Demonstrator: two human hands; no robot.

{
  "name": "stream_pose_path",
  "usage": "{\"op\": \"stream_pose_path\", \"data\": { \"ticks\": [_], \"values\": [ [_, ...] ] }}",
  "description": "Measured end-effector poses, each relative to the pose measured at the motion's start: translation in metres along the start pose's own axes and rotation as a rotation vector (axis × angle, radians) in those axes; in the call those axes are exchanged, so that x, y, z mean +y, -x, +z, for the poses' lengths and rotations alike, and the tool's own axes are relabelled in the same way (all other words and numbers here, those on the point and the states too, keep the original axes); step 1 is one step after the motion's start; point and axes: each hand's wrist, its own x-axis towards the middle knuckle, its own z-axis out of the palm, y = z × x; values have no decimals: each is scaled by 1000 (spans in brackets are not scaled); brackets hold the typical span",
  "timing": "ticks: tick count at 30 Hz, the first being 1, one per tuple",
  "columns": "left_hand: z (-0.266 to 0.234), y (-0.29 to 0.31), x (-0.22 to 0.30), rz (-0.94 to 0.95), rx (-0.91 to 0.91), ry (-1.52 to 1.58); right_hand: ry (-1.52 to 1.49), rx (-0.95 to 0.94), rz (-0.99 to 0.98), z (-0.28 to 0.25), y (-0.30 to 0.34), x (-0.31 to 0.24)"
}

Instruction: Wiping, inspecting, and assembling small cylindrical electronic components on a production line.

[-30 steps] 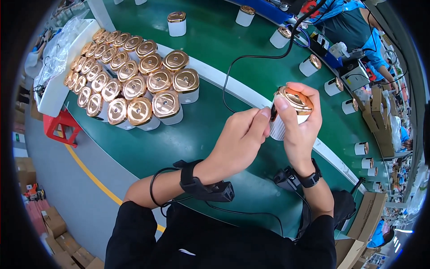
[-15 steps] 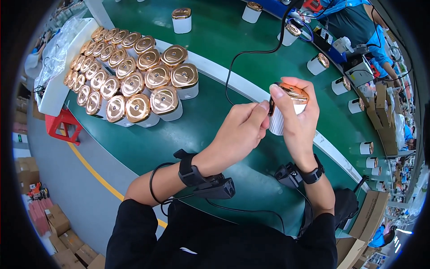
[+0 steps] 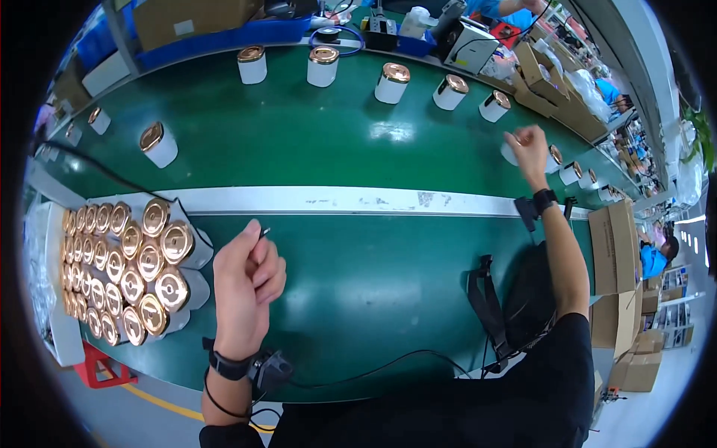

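Note:
My left hand (image 3: 246, 287) is raised over the near green table, its thumb and curled fingers closed on a small metal-tipped plug (image 3: 265, 232). A black cable (image 3: 104, 169) runs from the far left towards this hand, and its end passes behind it. Stretched out to the far right beyond the white rail, my right hand (image 3: 530, 153) has its fingers closed over the top of a white canister (image 3: 508, 154). The fingers hide most of that canister's gold lid. Left of my left hand, gold-lidded white canisters (image 3: 172, 290) stand packed in rows.
A white rail (image 3: 358, 201) divides the near table from the far green surface, where several gold-lidded canisters (image 3: 323, 67) stand spaced out. A black bag (image 3: 530, 295) lies at the right, beside open cardboard boxes (image 3: 614, 250). Far back stands a white device (image 3: 472, 46).
My hands have moved apart: the right carried the canister across the rail to the far right, while the left came back left with the plug. The view has turned.

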Motion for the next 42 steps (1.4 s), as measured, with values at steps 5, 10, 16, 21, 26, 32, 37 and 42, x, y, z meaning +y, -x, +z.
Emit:
{"op": "stream_pose_path", "data": {
  "ticks": [5,10,16,21,26,32,37,42],
  "values": [
    [-5,-12,-4,-84,18,-41,422,-58,9,-14,4,48],
    [-6,-7,-1,-101,64,-58,438,15,-113,27,-54,1],
    [-7,-7,-6,-97,-16,7,-654,147,376,92,-80,82],
    [8,10,3,-53,-62,-136,-1178,232,545,52,-50,-118],
    [12,27,13,64,-112,-165,-1305,-437,174,24,51,-329],
    [21,41,8,250,-153,-265,-1371,-512,55,9,105,-393],
    [10,45,0,369,-146,-407,-1489,-609,177,-8,114,-403],
    [13,45,-7,393,-96,-400,-1235,-428,6,-7,123,-408]
  ]
}}
